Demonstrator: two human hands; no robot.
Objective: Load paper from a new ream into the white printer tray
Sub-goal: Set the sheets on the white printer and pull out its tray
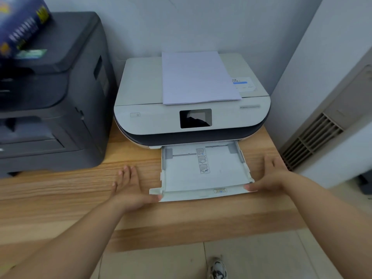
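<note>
The white printer (149, 117) sits on a wooden table, its white tray (221, 178) pulled out in front with no paper in it. A stack of white paper (197, 77) lies on the printer's lid. My left hand (130, 188) is at the tray's front left corner, fingers spread, thumb touching the front lip. My right hand (269, 176) is at the front right corner, fingers apart, thumb on the lip. A blue wrapped ream (20, 27) rests on the dark printer at the far left.
A large dark grey printer (56, 101) stands on the table's left side. The wooden table (60, 188) has a front edge close to me. A wall unit with a vent grille (314, 139) is at the right. My shoe (218, 268) shows on the tiled floor.
</note>
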